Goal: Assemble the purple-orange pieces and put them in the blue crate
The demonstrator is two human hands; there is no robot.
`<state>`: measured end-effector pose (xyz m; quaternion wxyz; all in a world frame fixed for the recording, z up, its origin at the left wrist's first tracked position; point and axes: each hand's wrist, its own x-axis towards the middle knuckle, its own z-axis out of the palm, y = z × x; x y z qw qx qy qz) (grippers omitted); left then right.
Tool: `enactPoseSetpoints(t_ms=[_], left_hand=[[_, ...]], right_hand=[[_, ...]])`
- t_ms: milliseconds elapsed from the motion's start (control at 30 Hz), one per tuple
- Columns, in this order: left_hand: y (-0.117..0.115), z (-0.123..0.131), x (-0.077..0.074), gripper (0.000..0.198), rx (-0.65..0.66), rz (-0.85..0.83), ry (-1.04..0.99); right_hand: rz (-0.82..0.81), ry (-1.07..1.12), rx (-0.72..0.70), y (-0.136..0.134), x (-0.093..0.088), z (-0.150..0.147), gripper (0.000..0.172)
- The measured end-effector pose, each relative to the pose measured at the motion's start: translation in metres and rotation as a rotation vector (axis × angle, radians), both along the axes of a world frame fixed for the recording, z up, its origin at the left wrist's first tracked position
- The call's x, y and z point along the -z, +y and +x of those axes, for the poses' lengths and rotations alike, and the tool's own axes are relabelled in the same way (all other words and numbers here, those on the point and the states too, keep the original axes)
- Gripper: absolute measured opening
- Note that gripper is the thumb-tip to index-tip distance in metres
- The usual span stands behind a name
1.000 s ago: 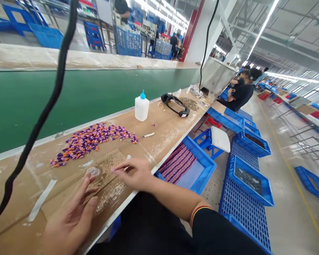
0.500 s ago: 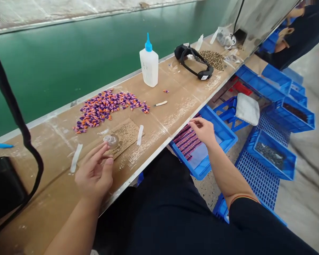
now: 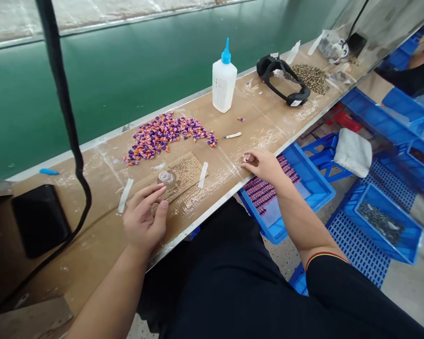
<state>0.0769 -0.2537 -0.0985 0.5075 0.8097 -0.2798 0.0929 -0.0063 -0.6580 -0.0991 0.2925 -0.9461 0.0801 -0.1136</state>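
My left hand [image 3: 146, 214] is above the bench with its fingers apart, nothing held, beside a small round dish of whitish paste [image 3: 167, 178] on a speckled cardboard piece [image 3: 185, 172]. Over the bench's front edge, my right hand [image 3: 263, 165] pinches a small pinkish piece [image 3: 247, 159] between thumb and fingers. Behind the cardboard lies a pile of small purple, orange and pink pieces [image 3: 162, 136]. Just below my right hand, a blue tray [image 3: 318, 190] holds rows of similar pieces [image 3: 265, 193].
A white bottle with a blue tip [image 3: 224, 87], a small knife [image 3: 232, 135] and a black headset frame [image 3: 284, 84] stand or lie farther back. At left are a black phone [image 3: 40, 220] and a hanging black cable [image 3: 65, 103]. Blue crates and a stool [image 3: 353, 153] are at right.
My right hand has moved from over the blue tray to the bench edge, and a small piece now shows in its fingers. The view has shifted left; my left hand remains near the dish.
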Motion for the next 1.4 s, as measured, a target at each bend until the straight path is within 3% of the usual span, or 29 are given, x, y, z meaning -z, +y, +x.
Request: enactPoseSetpoints(t_ms=[133,333,667,833,933,1067,1400], left_hand=[[-0.003,0.0,-0.004,0.025,0.025,-0.027,-0.116],[-0.003,0.003,-0.001,0.022,0.007,-0.026,-0.19],[-0.006,0.004,-0.004,0.018,0.006,-0.016,-0.304],[-0.006,0.003,-0.001,0.017,0.005,0.01,-0.254],[-0.006,0.003,-0.002,0.016,0.004,0.0,-0.264],[-0.005,0.003,-0.005,0.017,0.0,-0.003,-0.261],[-0.009,0.007,-0.003,0.015,0.001,-0.02,-0.263]], right_hand=[[0.004,-0.071,0.058,0.002,0.008,-0.01,0.036],[0.002,-0.073,0.113,0.007,0.011,-0.006,0.007],[-0.081,0.171,-0.367,-0.028,-0.018,0.03,0.022],[-0.151,0.207,-0.507,-0.031,-0.021,0.049,0.026],[-0.134,0.192,-0.472,-0.033,-0.019,0.046,0.032],[-0.075,0.102,-0.324,-0.037,-0.012,0.03,0.049],[-0.01,-0.031,-0.19,-0.014,0.01,0.002,0.043]])
